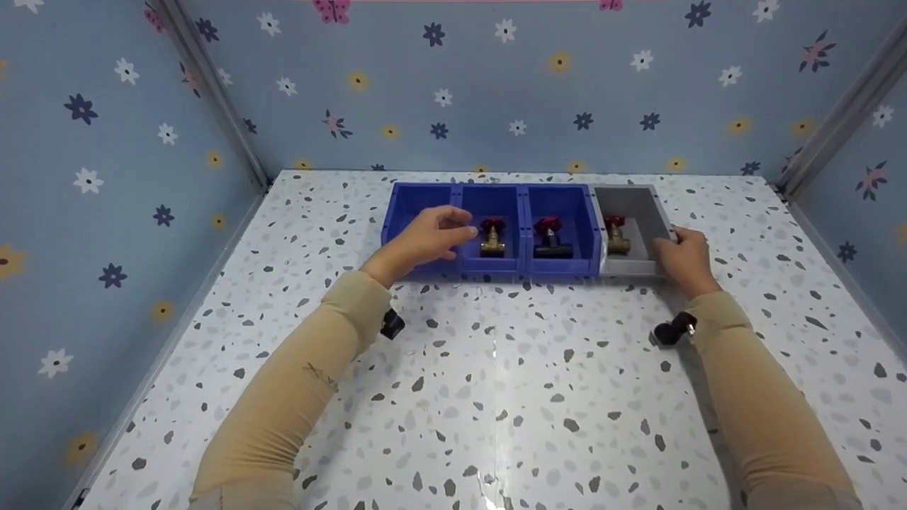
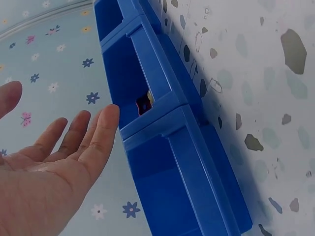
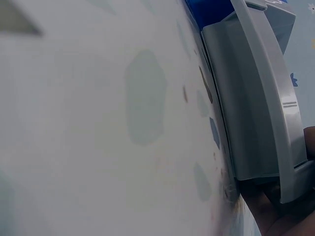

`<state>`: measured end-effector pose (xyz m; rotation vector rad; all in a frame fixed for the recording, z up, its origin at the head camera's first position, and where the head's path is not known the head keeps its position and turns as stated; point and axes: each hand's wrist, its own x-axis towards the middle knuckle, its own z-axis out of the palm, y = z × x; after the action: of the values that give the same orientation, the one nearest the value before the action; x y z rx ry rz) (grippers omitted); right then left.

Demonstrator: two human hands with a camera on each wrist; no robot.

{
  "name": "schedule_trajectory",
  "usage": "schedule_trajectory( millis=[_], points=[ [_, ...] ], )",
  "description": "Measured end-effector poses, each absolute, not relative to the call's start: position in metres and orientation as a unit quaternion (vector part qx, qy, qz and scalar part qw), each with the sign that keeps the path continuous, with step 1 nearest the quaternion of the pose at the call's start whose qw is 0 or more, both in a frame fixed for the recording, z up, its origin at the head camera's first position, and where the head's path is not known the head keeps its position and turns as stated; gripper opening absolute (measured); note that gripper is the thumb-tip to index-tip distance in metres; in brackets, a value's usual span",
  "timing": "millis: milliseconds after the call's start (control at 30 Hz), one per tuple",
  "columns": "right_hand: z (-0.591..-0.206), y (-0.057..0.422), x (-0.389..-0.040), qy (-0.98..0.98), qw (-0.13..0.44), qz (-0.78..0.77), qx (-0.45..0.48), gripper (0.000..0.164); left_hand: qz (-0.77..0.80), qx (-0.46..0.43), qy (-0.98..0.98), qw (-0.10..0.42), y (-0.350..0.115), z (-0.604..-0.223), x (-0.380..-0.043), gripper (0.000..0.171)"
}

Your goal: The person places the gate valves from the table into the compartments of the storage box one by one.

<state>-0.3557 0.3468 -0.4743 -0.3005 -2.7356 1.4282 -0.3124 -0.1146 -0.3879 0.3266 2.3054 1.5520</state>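
Note:
A row of bins stands on the table: several blue ones and a grey bin (image 1: 641,268) at the right end. My right hand (image 1: 686,261) grips the grey bin's right wall, thumb inside; the right wrist view shows fingers against the bin (image 3: 256,98). Over the leftmost blue bin (image 1: 419,202) hovers my left hand (image 1: 425,237), fingers loosely spread and holding nothing, also seen as a hand (image 2: 64,167) in the left wrist view. Inside the second blue bin lies a brass valve (image 1: 493,241) with a red handwheel. The third holds a dark-bodied valve (image 1: 553,248), the grey bin another brass valve (image 1: 618,241).
The bins sit near the back edge of a speckled white table (image 1: 496,397). Flower-patterned panels (image 1: 482,92) enclose the table at the back and both sides, with metal posts (image 1: 220,92) at the corners.

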Motion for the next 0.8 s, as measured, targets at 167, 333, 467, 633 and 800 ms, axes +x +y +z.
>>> schedule_trajectory(
  millis=[167,333,467,633,800],
  points=[
    [-0.474,0.347,-0.355,-0.885,0.024,0.456,-0.093,0.057,0.547,0.118,0.812,0.169,-0.122,-0.387,-0.31,0.053],
    [-0.474,0.346,-0.355,-0.884,0.025,0.458,-0.094,0.056,0.536,0.123,0.818,0.168,-0.132,-0.387,-0.308,0.053],
    [-0.475,0.346,-0.355,-0.883,0.026,0.46,-0.092,0.056,0.527,0.133,0.822,0.17,-0.142,-0.388,-0.306,0.055],
    [-0.475,0.346,-0.354,-0.881,0.03,0.462,-0.092,0.056,0.518,0.137,0.827,0.17,-0.155,-0.388,-0.305,0.057],
    [-0.474,0.346,-0.355,-0.883,0.03,0.459,-0.096,0.057,0.509,0.138,0.833,0.165,-0.164,-0.387,-0.303,0.057]
  ],
)
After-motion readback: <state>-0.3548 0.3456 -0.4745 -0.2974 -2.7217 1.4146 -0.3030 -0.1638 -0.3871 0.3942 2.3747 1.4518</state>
